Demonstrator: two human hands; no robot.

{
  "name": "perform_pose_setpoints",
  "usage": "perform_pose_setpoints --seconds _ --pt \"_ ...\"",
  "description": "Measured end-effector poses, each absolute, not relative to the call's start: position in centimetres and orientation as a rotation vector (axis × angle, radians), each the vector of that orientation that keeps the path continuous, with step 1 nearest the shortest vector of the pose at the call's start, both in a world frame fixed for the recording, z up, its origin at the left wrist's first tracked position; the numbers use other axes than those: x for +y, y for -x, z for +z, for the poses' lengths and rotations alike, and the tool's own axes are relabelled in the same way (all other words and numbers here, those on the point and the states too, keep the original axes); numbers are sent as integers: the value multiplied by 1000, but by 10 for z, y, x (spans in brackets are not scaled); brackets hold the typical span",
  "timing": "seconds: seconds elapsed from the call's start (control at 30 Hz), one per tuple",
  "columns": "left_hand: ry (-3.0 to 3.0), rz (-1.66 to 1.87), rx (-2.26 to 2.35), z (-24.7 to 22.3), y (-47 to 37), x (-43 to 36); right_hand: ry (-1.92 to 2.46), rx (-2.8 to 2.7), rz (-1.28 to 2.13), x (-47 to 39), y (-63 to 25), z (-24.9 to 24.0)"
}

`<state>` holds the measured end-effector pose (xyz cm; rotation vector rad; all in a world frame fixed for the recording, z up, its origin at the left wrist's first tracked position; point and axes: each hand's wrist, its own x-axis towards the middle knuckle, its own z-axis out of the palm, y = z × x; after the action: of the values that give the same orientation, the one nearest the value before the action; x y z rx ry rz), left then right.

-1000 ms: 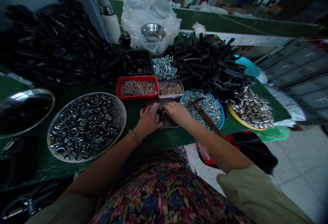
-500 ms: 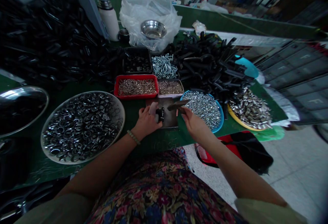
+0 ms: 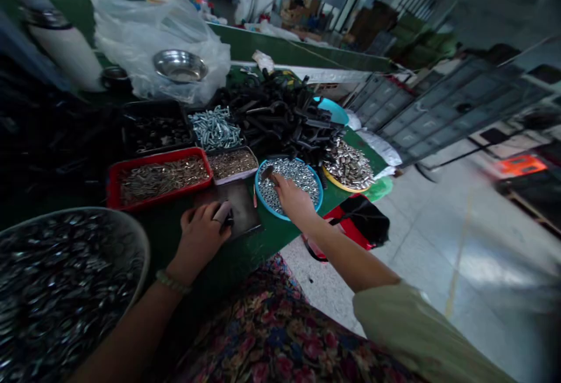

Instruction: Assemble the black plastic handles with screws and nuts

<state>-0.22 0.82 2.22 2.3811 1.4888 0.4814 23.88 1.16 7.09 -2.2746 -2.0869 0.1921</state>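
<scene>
My left hand point(image 3: 201, 234), a pale wrap on one finger, rests at the left side of a flat metal plate point(image 3: 246, 210). Its fingers are closed around a small black part point(image 3: 228, 218), mostly covered by them. My right hand point(image 3: 289, 193) is over a blue basin point(image 3: 320, 196) of small shiny metal nuts point(image 3: 302, 179). It grips what looks like a small hammer point(image 3: 266, 172), whose dark head is above the nuts; most of the handle is hidden in the hand. A thin reddish stick point(image 3: 255, 197) lies by the plate's right edge.
Behind the plate stand a red tray point(image 3: 114, 187) of pins, a pale tray point(image 3: 236, 177) of small pieces, and bolts point(image 3: 217, 127). Black parts point(image 3: 280, 108) are heaped farther back. A big basin point(image 3: 142, 248) of rings is at left; a yellow basin point(image 3: 346, 186) is at right.
My view has turned to the right. My right hand has moved with the hammer from above the plate to over the blue basin. My left hand stays at the plate with the black part.
</scene>
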Motion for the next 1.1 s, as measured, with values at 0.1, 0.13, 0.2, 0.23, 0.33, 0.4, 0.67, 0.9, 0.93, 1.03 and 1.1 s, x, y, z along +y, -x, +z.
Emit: perform_pose_setpoints --seconds 0.1,0.13,0.2,0.23,0.33,0.4,0.67,0.9,0.93,1.03,1.1 --pt "-1983 582 1431 31 1 20 2495 -2044 32 19 -264 53" --pt "-1736 642 1374 36 2 24 2485 -2079 23 21 -272 48" --pt "-1276 733 1226 50 6 29 2392 -2113 17 22 -295 42" --pt "-1085 769 1147 57 8 31 2355 -2063 4 23 -311 42" --pt "-702 883 994 77 11 30 2409 -1675 -82 26 -376 54" --pt "-537 960 956 85 5 29 2493 -1496 -125 33 -421 64" --pt "-639 1191 1107 96 -37 35 2624 -1353 92 88 -496 60" --pt "-708 1169 1139 93 -33 27 2547 -1389 114 88 -504 62" --pt "-725 1163 1159 92 -33 25 2540 -1375 90 88 -504 63" --pt "-770 1136 1228 91 -33 22 2536 -1320 3 95 -505 68" --pt "-778 1115 1238 91 -33 21 2547 -1310 -15 105 -505 73"
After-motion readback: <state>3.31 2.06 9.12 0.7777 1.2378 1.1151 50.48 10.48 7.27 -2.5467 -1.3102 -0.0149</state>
